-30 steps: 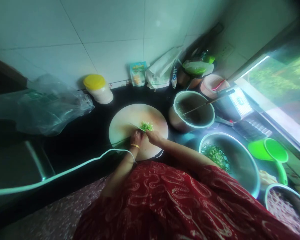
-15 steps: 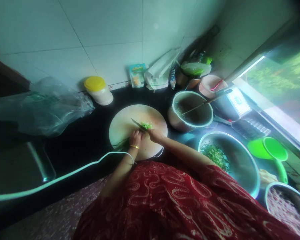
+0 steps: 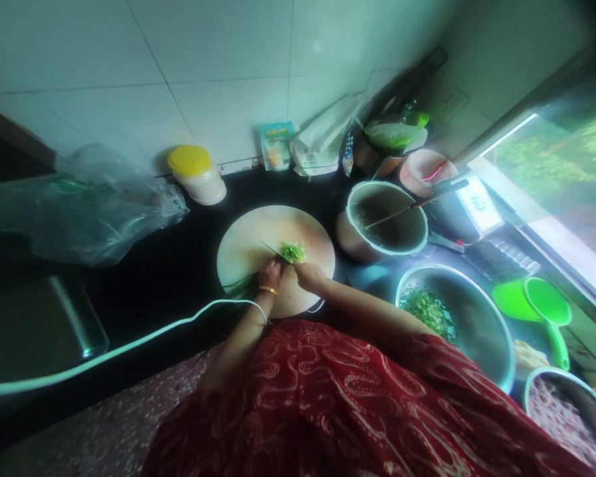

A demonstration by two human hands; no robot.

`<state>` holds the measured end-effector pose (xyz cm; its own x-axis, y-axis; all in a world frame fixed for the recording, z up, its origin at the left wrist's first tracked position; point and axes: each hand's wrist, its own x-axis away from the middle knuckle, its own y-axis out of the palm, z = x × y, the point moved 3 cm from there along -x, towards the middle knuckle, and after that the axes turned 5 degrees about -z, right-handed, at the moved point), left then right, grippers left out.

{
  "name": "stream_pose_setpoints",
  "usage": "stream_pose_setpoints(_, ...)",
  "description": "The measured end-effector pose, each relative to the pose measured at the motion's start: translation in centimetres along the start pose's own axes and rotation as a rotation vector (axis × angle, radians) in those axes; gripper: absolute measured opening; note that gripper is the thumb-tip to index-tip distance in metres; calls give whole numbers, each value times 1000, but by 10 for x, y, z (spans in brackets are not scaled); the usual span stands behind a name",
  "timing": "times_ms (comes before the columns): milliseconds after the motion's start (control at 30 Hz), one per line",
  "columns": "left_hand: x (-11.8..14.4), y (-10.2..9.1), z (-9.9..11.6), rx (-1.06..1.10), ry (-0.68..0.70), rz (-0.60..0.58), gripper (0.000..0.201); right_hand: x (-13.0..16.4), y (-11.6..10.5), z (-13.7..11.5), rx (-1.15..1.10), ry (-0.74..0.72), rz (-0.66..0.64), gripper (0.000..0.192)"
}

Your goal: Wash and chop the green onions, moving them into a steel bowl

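Observation:
A round pale cutting board (image 3: 253, 228) lies on the dark counter in front of me. My right hand (image 3: 310, 276) is closed round the handle of a knife (image 3: 269, 247), its blade pointing to the far left across the board. Beside the blade is a small heap of chopped greens (image 3: 293, 251). My left hand (image 3: 271, 272), with a gold bangle at the wrist, is closed on long green stalks (image 3: 242, 285) that trail over the board's left edge. The fingers hide the stalks' cut ends.
To the right stand a deep pot (image 3: 377, 248) with a long-handled utensil, a large steel bowl (image 3: 496, 318) with chopped greens, a green mug (image 3: 521, 298) and a bowl of sliced pinkish pieces (image 3: 561, 417). A yellow-lidded jar (image 3: 201, 179) is behind. A white cable (image 3: 144, 341) crosses left.
The knife blade has dropped lower beside the chopped greens, and less of it shows. My right hand has shifted slightly down. My left hand stays on the stalks.

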<state>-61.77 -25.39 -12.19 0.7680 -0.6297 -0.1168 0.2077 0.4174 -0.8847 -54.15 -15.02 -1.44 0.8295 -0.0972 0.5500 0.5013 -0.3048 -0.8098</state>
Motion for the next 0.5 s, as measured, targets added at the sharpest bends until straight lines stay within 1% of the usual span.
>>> stream_pose_setpoints(100,0,2,-2,14,-18,-10,17,-4,-2,1,-8,-6,12,50)
stream_pose_setpoints(233,-1,-1,0,-15,11,12,21,1,-5,4,-6,2,3,54)
stream_pose_setpoints(300,-1,-1,1,-21,24,20,20,2,-5,1,-11,-10,-4,52)
stream_pose_setpoints(367,-1,-2,1,-12,3,17,19,-1,-4,-3,-16,-11,-3,48)
stream_pose_setpoints(433,-1,-5,1,-13,-18,-8,18,-4,-2,-7,-16,-3,10,45)
stream_pose_setpoints(500,0,-10,1,-31,9,-55,19,-7,0,-9,-20,-3,22,45)
